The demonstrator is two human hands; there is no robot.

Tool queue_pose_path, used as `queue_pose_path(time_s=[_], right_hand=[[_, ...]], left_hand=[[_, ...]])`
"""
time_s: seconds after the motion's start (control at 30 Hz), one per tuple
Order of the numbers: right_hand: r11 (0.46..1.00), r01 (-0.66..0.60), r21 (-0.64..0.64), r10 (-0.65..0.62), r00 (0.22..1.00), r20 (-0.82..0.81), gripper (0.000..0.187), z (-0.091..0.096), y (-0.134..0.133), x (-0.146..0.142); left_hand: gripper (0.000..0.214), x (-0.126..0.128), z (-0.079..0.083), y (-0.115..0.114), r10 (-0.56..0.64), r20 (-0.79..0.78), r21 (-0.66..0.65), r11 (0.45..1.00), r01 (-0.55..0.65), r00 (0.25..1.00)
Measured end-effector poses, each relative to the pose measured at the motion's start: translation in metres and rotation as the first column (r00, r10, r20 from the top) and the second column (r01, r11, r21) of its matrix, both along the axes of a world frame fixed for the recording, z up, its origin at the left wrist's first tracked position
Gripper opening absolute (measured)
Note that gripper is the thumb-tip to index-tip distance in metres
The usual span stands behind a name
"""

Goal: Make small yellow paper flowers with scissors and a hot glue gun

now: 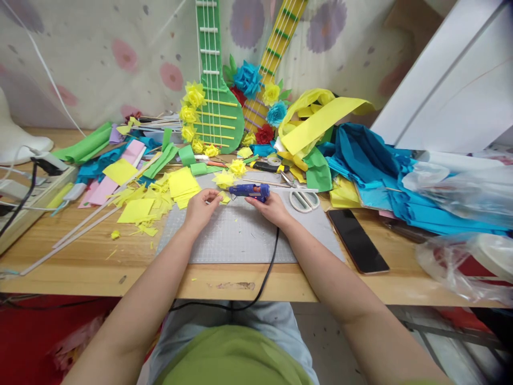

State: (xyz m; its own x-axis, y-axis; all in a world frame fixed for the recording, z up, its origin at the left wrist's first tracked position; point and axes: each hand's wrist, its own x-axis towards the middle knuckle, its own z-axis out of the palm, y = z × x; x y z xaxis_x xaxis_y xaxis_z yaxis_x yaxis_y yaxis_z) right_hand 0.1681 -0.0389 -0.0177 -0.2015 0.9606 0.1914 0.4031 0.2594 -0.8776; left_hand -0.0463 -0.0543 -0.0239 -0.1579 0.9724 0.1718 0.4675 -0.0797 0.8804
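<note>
My right hand (pixel 273 207) grips a blue glue gun (pixel 249 191) lying level, nozzle pointing left, its black cord (pixel 269 267) running back off the table edge. My left hand (pixel 201 207) pinches a small yellow paper piece (pixel 224 198) right at the nozzle tip. Both hands rest over a grey cutting mat (pixel 240 235). A finished yellow paper flower (pixel 223 179) lies just beyond the gun.
Yellow paper squares (pixel 182 184) and scraps lie left of the mat. White-handled scissors (pixel 303 199) and a black phone (pixel 356 240) lie to the right. Green (pixel 216 107) and yellow paper guitars (pixel 276 48) with flowers lean against the wall. Blue tissue (pixel 380 176) piles right; a power strip (pixel 24 195) sits far left.
</note>
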Motion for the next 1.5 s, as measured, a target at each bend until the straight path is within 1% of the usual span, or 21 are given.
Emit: queue_pose_path(time_s=[0.1, 0.2, 0.3, 0.5, 0.67, 0.73, 0.83, 0.9, 0.97, 1.0, 1.07, 1.13, 1.23, 1.37, 1.43, 1.5], right_hand=[[0.999, 0.04, -0.028, -0.041, 0.999, -0.031, 0.038, -0.001, 0.001, 0.0], [0.986, 0.113, -0.126, -0.124, 0.989, -0.085, 0.039, 0.0, 0.002, 0.001], [0.969, 0.145, -0.202, -0.182, 0.967, -0.18, 0.043, 0.001, 0.005, 0.005], [0.964, 0.169, -0.206, -0.237, 0.897, -0.373, 0.045, -0.003, 0.014, 0.01], [0.957, 0.191, -0.217, -0.264, 0.884, -0.386, 0.045, -0.002, 0.016, 0.01], [0.953, 0.197, -0.23, -0.274, 0.884, -0.378, 0.045, -0.001, 0.016, 0.01], [0.95, 0.196, -0.242, -0.281, 0.874, -0.395, 0.045, 0.001, 0.015, 0.01], [0.951, 0.193, -0.243, -0.283, 0.861, -0.422, 0.044, 0.002, 0.014, 0.01], [0.95, 0.193, -0.247, -0.288, 0.849, -0.444, 0.044, 0.003, 0.014, 0.01], [0.949, 0.193, -0.251, -0.29, 0.847, -0.446, 0.044, 0.003, 0.014, 0.01], [0.947, 0.197, -0.253, -0.294, 0.849, -0.439, 0.044, 0.002, 0.015, 0.011], [0.945, 0.208, -0.254, -0.301, 0.856, -0.421, 0.045, 0.0, 0.017, 0.011], [0.937, 0.228, -0.263, -0.319, 0.865, -0.387, 0.046, -0.003, 0.018, 0.012], [0.938, 0.226, -0.262, -0.315, 0.872, -0.374, 0.047, -0.003, 0.019, 0.014], [0.938, 0.224, -0.263, -0.314, 0.872, -0.376, 0.046, -0.003, 0.019, 0.014], [0.935, 0.23, -0.272, -0.323, 0.869, -0.376, 0.046, -0.003, 0.02, 0.014]], left_hand=[[0.024, 0.0, -0.001, 0.001, -0.015, 0.014, 0.004, 1.0, 0.015, 1.0], [0.025, 0.0, -0.002, 0.002, -0.028, 0.064, -0.011, 1.0, 0.029, 0.998], [0.027, 0.0, -0.003, 0.002, -0.035, 0.131, -0.026, 0.999, 0.038, 0.991], [0.03, 0.001, 0.003, 0.0, -0.005, 0.201, -0.013, 1.0, 0.008, 0.98], [0.034, -0.002, 0.007, 0.002, 0.078, 0.244, 0.037, 0.995, -0.089, 0.967], [0.033, -0.004, 0.01, 0.004, 0.099, 0.228, 0.076, 0.99, -0.119, 0.969], [0.024, -0.005, 0.02, 0.007, 0.107, 0.113, 0.132, 0.984, -0.121, 0.988], [0.017, -0.005, 0.031, 0.01, 0.11, -0.025, 0.161, 0.981, -0.105, 0.994], [0.012, -0.004, 0.044, 0.014, 0.097, -0.197, 0.2, 0.978, -0.057, 0.976], [0.011, -0.004, 0.05, 0.017, 0.083, -0.286, 0.229, 0.973, -0.016, 0.955], [0.01, -0.003, 0.06, 0.025, 0.061, -0.453, 0.274, 0.959, 0.073, 0.89], [0.01, -0.004, 0.066, 0.034, 0.047, -0.577, 0.297, 0.942, 0.156, 0.815], [0.013, -0.005, 0.067, 0.047, 0.012, -0.697, 0.296, 0.916, 0.272, 0.717], [0.017, -0.005, 0.061, 0.059, -0.018, -0.801, 0.253, 0.896, 0.365, 0.599], [0.017, -0.004, 0.059, 0.061, -0.033, -0.819, 0.242, 0.885, 0.398, 0.572], [0.017, -0.004, 0.057, 0.062, -0.048, -0.819, 0.238, 0.878, 0.416, 0.571]])
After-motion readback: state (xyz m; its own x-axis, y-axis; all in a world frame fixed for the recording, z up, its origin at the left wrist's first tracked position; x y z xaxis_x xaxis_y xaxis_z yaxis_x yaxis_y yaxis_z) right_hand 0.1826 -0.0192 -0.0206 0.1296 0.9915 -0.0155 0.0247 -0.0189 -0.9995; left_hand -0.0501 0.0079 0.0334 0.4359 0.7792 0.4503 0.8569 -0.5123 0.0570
